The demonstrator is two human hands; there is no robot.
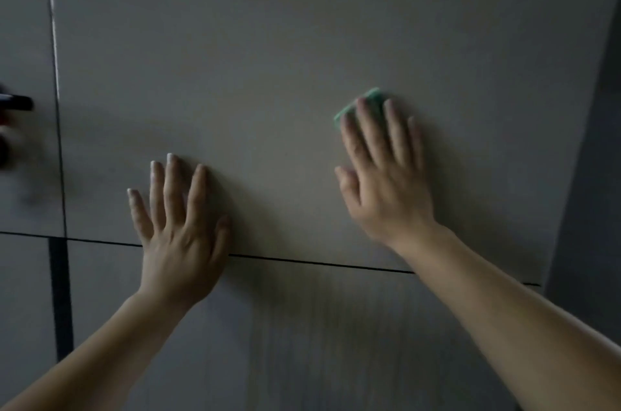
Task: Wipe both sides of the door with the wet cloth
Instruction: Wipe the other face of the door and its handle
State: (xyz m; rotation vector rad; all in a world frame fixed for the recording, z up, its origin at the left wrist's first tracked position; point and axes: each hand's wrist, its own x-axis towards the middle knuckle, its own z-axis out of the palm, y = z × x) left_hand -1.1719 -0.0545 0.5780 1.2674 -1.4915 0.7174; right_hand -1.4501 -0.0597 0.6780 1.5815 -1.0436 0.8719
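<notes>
The right hand (386,182) lies flat on the grey door (268,51), its grip apart and straight, pressing a green cloth (372,96) against the panel. Only the cloth's upper edge shows above the hand. The left hand (181,236), grip also apart, rests spread on the door, lower and to the left. A dark handle (16,103) sits at the far left.

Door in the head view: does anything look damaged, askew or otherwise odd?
Nothing stands out. The door shows no damage, though the light is dim. The right hand presses the green cloth flat on it, the left hand rests flat beside, and the dark handle at the left edge is blurred.
</notes>
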